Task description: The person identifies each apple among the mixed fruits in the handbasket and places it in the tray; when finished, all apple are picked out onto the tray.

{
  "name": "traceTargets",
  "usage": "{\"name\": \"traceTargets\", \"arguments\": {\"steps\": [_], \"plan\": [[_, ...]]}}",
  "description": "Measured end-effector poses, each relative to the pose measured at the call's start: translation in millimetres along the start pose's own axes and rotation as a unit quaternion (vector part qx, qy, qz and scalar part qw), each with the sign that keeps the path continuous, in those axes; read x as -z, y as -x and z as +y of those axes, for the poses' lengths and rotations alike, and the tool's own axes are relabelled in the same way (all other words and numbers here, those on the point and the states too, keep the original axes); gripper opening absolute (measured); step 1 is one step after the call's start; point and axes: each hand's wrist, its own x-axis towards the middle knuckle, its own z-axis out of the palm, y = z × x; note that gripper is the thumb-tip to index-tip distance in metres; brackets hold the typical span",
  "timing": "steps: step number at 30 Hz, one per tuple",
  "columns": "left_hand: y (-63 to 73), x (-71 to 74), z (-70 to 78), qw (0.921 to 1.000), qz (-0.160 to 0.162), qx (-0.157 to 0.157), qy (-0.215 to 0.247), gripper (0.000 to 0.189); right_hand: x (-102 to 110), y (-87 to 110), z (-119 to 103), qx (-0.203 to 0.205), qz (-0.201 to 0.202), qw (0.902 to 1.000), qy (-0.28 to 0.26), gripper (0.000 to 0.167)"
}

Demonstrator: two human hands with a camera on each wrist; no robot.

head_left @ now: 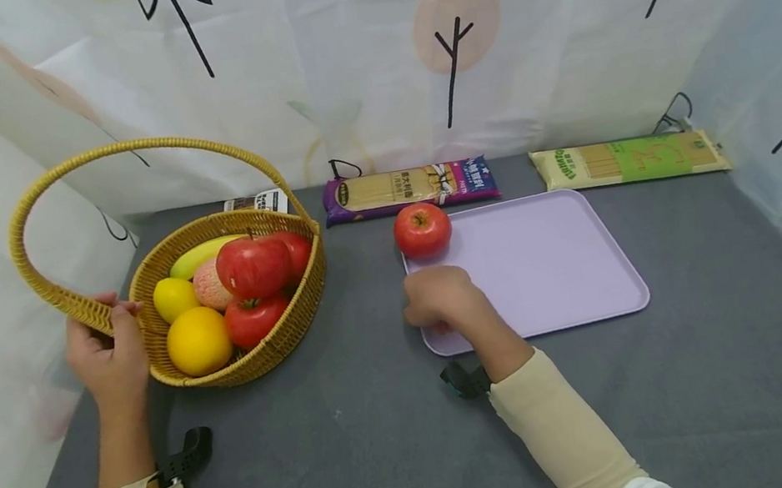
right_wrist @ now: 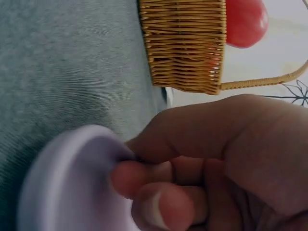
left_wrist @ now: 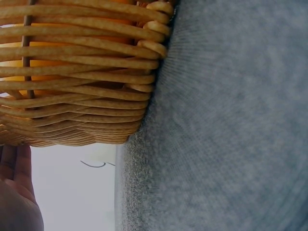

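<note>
In the head view, the left grip held the handle of a fruit basket; the right grip pinched a tray's left edge. Steadying both seemed the step in hand; the next move likely called for minding the apple at the tray's far-left corner. A purple pack and green pack lay behind. In the left wrist view, the basket stood on the desk. In the right wrist view, the grip curled at the tray's rim.
</note>
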Motion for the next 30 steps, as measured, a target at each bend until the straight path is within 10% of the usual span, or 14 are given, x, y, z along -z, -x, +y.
{"name": "traceTargets", "arguments": {"steps": [8,16,21,25,27,30], "plan": [[-2.4,0.7,-0.1,1.0,0.001,-0.009,0.0,0.02,-10,-18.2,-1,-0.014,0.058,0.9911,-0.119,0.03],[-2.4,-0.6,-0.4,0.9999,-0.002,0.0,-0.016,0.021,-1,-16.1,-10,0.03,0.106,0.9868,-0.119,0.033],[-2.3,-3.5,-0.9,1.0,-0.006,-0.001,0.0,0.022,4,-18.5,-27,0.135,0.2,0.9173,-0.317,0.024],[-1.0,-2.1,-1.3,1.0,0.0,0.004,0.008,0.021,7,-20.2,-51,0.19,0.183,0.8515,-0.453,0.053],[-0.5,-1.1,-1.2,1.0,0.0,0.006,0.004,0.021,10,-21.5,-63,0.198,0.177,0.8374,-0.478,0.063],[-0.3,-0.3,-0.9,1.0,0.001,0.005,-0.004,0.021,15,-24.4,-82,0.194,0.181,0.8489,-0.457,0.073]]}}
